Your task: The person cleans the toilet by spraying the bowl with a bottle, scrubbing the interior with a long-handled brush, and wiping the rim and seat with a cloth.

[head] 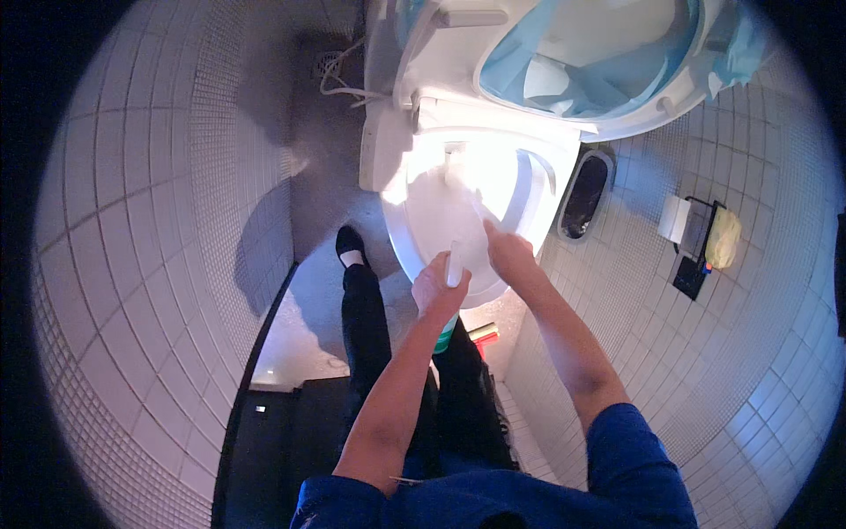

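Before me stands a white toilet bowl [394, 233], its inside strongly lit. My left hand [439, 285] is over the bowl's front rim, closed around the neck of a spray bottle with a white spray head [454, 263]. Below that hand shows the bottle's green body [445, 336]; my forearm hides part of it. My right hand [509, 255] is above the bowl's right side, gripping a thin white handle [480, 206]. That handle slants up and left into the bowl, where a pale brush-like end [455, 165] is blurred by glare.
The raised toilet seat [456, 49] frames crumpled blue sheeting [595, 89]. A white cable [344, 90] runs beside a floor drain [327, 63]. Along the right tiled wall are a dark oval panel [587, 195] and a toilet paper roll [675, 219]. Red and yellow handles [486, 336] lie near my leg.
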A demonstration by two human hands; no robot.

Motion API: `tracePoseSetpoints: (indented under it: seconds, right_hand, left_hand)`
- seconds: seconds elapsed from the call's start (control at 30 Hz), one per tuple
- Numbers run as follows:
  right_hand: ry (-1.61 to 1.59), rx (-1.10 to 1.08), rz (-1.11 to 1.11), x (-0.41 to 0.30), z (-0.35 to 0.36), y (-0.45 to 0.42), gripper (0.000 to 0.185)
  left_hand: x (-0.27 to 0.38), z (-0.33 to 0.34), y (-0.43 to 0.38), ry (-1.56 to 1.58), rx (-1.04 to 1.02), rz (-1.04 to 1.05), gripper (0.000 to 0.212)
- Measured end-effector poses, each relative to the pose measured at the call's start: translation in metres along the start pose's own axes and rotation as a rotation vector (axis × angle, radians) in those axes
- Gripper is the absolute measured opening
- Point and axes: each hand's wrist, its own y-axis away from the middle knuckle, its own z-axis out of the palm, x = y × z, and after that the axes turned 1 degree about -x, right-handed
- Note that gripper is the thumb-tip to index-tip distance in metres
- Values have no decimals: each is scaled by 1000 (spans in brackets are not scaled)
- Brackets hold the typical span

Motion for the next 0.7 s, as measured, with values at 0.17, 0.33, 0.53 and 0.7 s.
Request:
tracePoseSetpoints:
  seconds: [0.17, 0.33, 0.53, 0.7]
  right_hand:
    - [61, -109, -134, -23, 28, 77, 43]
    - [-38, 56, -21, 13, 3, 1, 52]
    - [5, -59, -121, -6, 33, 66, 51]
    - [-19, 40, -9, 21, 18, 4, 51]
  left_hand:
    - [-26, -3, 1, -67, 141, -10, 43]
    - [5, 9, -5, 119, 89, -66, 35]
    - [10, -3, -10, 43, 70, 11, 34]
    - [6, -4, -14, 146, 69, 1, 34]
